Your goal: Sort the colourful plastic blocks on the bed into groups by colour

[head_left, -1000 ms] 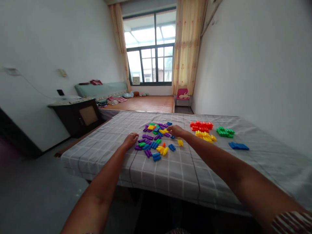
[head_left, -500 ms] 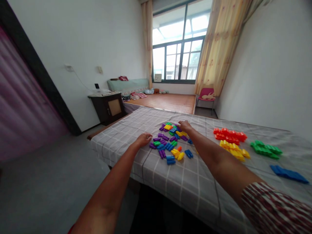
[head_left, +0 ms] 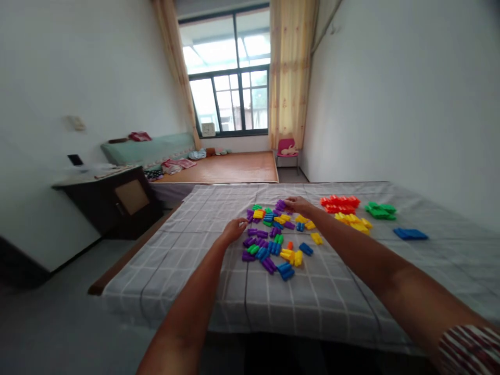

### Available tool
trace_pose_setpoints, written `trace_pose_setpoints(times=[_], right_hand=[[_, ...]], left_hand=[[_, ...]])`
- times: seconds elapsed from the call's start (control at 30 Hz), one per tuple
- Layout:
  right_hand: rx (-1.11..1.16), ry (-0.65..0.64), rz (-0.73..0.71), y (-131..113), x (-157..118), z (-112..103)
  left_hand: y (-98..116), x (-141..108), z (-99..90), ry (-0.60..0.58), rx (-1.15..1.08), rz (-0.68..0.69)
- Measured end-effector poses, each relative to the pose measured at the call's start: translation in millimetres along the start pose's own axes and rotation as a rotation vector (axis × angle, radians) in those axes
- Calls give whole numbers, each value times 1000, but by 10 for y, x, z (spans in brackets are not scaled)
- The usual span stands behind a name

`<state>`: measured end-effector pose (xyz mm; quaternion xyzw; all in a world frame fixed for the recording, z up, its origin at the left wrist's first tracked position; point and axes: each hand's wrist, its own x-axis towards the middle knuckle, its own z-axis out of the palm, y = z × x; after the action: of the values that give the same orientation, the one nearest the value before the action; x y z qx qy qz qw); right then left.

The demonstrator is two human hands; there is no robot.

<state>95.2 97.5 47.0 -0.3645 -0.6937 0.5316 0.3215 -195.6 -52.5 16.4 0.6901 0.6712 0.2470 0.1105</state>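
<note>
A loose pile of small plastic building blocks, purple, blue, green, yellow and orange, lies on a grey checked cloth (head_left: pixel 187 271). At the far side of the pile my right hand (head_left: pixel 300 205) pinches a purple block (head_left: pixel 280 205) by its right end. My left hand (head_left: pixel 235 229) is at the pile's left edge, fingers loosely bent and slightly apart, with nothing visible in them. Purple blocks (head_left: pixel 250 215) lie just beyond its fingertips. Nearer to me are a blue block (head_left: pixel 286 271) and a yellow block (head_left: pixel 298 258).
To the right, blocks lie grouped by colour: red rows (head_left: pixel 339 203), yellow rows (head_left: pixel 353 223), green rows (head_left: pixel 380 210) and a blue row (head_left: pixel 410 234). Beyond the cloth are a bed (head_left: pixel 234 167), a dark cabinet (head_left: pixel 117 200) and a pink chair (head_left: pixel 287 148).
The view has swung to the right. My right hand now has a purple block in its fingers, raised above the pile. My left hand has shifted farther along the pile's left edge.
</note>
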Motion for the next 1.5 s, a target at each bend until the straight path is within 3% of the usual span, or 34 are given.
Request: trace_pose_setpoints(times=[0.07,0.27,0.4,0.53,0.73,0.83,0.9,0.97,1.17,1.5], right_hand=[[112,67,74,-9,-296,-213],[102,405,157,98,-1406,-1129],[88,587,276,307,-2140,-1691],[63,682,378,515,-2617,-2010],[-115,664,482,668,-2751,-2011],[-514,584,490,654,-2727,-2033],[-812,520,424,640,-2733,-2090],[-956,493,318,645,-2763,-2141],[-726,358,142,762,-2848,-2044],[-923,445,115,798,-2729,-1740]], left_hand=[[-24,71,88,32,-41,17],[-173,99,151,145,-116,-51],[-115,128,88,99,-73,-60],[44,97,39,31,-70,-47],[256,-173,121,59,-30,-126],[311,-307,180,137,-1,-154],[316,-366,195,190,-29,-174],[310,-407,196,256,-85,-203],[349,-493,203,409,-237,-262],[300,-480,255,380,-216,-236]])
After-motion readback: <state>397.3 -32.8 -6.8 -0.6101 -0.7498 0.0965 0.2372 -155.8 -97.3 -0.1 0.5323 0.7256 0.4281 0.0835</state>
